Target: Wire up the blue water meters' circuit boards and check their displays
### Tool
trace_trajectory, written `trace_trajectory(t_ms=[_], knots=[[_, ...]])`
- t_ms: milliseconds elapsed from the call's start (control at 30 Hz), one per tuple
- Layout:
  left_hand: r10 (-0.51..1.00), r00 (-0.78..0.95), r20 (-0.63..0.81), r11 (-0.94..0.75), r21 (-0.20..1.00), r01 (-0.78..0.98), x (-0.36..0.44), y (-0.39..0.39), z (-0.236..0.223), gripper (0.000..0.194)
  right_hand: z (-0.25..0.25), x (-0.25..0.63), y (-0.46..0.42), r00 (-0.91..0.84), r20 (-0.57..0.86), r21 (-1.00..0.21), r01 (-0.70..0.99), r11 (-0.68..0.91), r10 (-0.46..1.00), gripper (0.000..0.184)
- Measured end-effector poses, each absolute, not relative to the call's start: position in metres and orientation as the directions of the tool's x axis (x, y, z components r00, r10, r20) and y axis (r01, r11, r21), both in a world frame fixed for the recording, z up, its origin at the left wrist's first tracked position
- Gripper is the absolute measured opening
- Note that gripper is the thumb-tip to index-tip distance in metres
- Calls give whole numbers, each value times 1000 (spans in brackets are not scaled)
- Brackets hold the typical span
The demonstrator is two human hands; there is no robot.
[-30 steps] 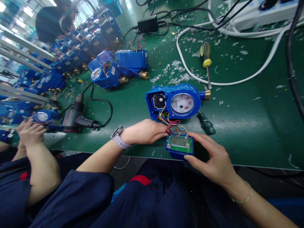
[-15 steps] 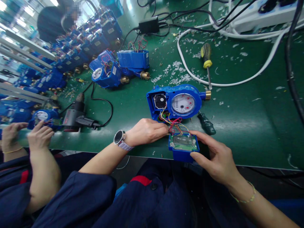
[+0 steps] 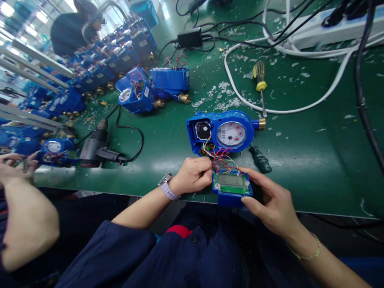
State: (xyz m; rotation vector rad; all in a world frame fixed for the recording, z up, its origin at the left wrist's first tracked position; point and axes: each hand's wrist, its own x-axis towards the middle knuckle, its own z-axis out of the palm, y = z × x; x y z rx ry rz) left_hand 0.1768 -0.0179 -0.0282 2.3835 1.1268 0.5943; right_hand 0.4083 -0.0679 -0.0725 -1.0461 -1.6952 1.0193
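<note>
A blue water meter (image 3: 235, 136) with a round white dial and an uncovered side box lies on the bench in front of me. Red, yellow and white wires (image 3: 220, 157) run from that box to a small blue display module (image 3: 232, 183) with a green circuit board and a grey screen. My right hand (image 3: 273, 200) grips the module's right side between thumb and fingers. Curled at its left edge, beside the wires, is my left hand (image 3: 194, 175); whatever lies inside those closed fingers is hidden. A dark green screwdriver (image 3: 260, 159) lies right of the meter, its tip partly hidden.
A yellow-black screwdriver (image 3: 260, 76) lies behind, within a loop of white cable (image 3: 288, 111). Left are a heat gun (image 3: 95, 146) and several blue meters (image 3: 138, 96). A power strip (image 3: 324, 28) stands back right. A co-worker's hands (image 3: 18, 166) are at far left.
My left hand has shifted slightly right and down, its fingers curling tighter. The module's screen looks lighter and tilts more towards me. The co-worker's hands have moved left.
</note>
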Motion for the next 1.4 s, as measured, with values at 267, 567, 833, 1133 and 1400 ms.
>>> trace_trajectory(t_ms=[267,567,833,1133,1400], knots=[[922,345,-178,-17,869,494,189,-29,-32,28,-69,406,-66,-256,310,-896,242,371,916,45],[811,239,-534,536,842,66,199,-32,-33,13,-72,405,-67,-262,386,-852,265,451,884,48],[763,333,-555,620,774,-130,197,-30,-33,31,-74,406,-69,-250,363,-874,244,421,898,50],[773,298,-560,603,795,-70,194,-28,-30,22,-75,403,-70,-254,359,-867,266,421,898,51],[802,287,-524,541,841,23,196,-27,-33,17,-67,400,-72,-280,345,-871,260,417,896,51]])
